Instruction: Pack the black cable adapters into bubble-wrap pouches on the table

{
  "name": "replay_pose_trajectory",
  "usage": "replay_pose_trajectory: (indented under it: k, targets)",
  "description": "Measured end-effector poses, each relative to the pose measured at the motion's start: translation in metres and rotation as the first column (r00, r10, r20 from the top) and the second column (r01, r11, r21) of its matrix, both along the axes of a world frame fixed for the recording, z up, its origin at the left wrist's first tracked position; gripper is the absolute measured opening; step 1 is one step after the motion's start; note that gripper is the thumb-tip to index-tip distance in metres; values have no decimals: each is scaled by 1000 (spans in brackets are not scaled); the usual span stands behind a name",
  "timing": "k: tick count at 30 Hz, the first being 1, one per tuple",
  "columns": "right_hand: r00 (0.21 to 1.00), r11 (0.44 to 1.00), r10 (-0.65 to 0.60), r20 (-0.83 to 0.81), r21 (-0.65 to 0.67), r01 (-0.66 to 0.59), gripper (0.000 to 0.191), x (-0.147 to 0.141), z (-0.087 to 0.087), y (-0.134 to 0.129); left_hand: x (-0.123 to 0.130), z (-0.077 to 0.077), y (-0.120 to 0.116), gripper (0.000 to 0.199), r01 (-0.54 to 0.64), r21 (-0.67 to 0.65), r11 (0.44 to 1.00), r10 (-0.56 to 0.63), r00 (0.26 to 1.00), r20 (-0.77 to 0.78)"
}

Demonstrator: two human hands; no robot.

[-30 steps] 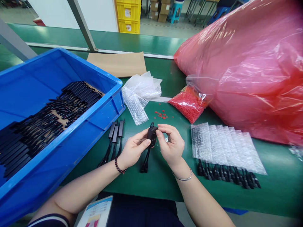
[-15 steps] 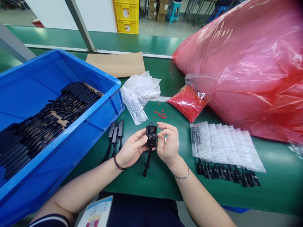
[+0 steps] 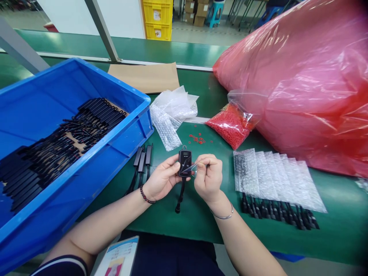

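A small black electronic device point(image 3: 185, 159) with a short cable hanging toward me is held upright by my left hand point(image 3: 165, 177), thumb on its left edge. My right hand point(image 3: 209, 176) pinches a clear protective film point(image 3: 192, 167), which is partly lifted off the device's front at a slant. Left of my left hand lie several black devices point(image 3: 142, 161) with their cables. Beyond the hands several small red rings point(image 3: 198, 139) are scattered on the green tabletop.
At left stands a blue crate point(image 3: 126, 134) filled with black devices. Bubble wrap bags point(image 3: 171, 111) and brown cardboard point(image 3: 145, 76) lie behind. A bag of red rings point(image 3: 230, 124), a large pink bag point(image 3: 304, 88) and a row of bubble-wrapped devices point(image 3: 277, 178) occupy the right.
My right hand has drawn slightly right and down, pulling more of the clear film off the device's front. My left hand keeps its hold; the whole view has shifted a little.
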State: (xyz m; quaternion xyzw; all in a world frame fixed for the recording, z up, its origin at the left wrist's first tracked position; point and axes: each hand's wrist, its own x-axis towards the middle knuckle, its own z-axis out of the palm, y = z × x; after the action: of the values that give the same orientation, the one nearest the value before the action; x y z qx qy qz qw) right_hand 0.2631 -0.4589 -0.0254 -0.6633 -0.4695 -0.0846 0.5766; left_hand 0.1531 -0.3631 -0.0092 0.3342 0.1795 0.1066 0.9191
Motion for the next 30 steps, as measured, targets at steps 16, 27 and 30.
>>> replay_pose_trajectory:
  k: [16, 27, 30]
  targets:
    - [965, 994, -91, -247, -82, 72, 6, 22, 34, -23, 1, 0, 7, 35, -60, 31, 998, 62, 997, -38]
    - [979, 645, -106, 176, -737, 202, 9, 40, -28, -53, 0, -2, 11, 34, -62, 14, 998, 63, 998, -21]
    - [971, 658, -45, 235, -725, 206, 8, 40, -36, -51, 0, -1, 11, 34, -67, 15, 998, 67, 998, -19]
